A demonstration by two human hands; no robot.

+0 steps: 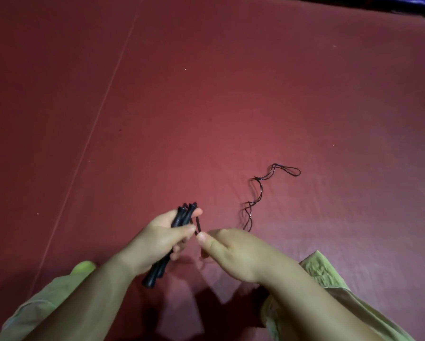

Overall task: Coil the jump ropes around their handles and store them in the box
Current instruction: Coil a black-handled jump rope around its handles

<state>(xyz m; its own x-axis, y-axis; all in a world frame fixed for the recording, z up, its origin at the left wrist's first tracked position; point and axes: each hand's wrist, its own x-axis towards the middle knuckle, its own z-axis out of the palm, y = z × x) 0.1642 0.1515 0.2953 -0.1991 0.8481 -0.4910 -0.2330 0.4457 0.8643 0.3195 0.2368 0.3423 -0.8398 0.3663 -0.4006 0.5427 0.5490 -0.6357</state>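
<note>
Jump-rope handles [179,222], black, bundled upright in left hand [157,239], fingers wrapped round them to steady for winding. Right hand [231,252] pinches the cord [198,226] just beside the handles, prob. ready to wrap. Loose rope [258,193] trails away beyond right hand on the red floor [206,94]. No box visible.

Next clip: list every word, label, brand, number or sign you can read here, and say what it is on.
None: no readable text appears anywhere in this view.
Black jump rope handles gripped in the left hand: no visible print.
Thin black rope pinched by the right hand: unmarked.
Red mat floor: plain.
Dark blue strip at the top edge: too blurred to tell.
</note>
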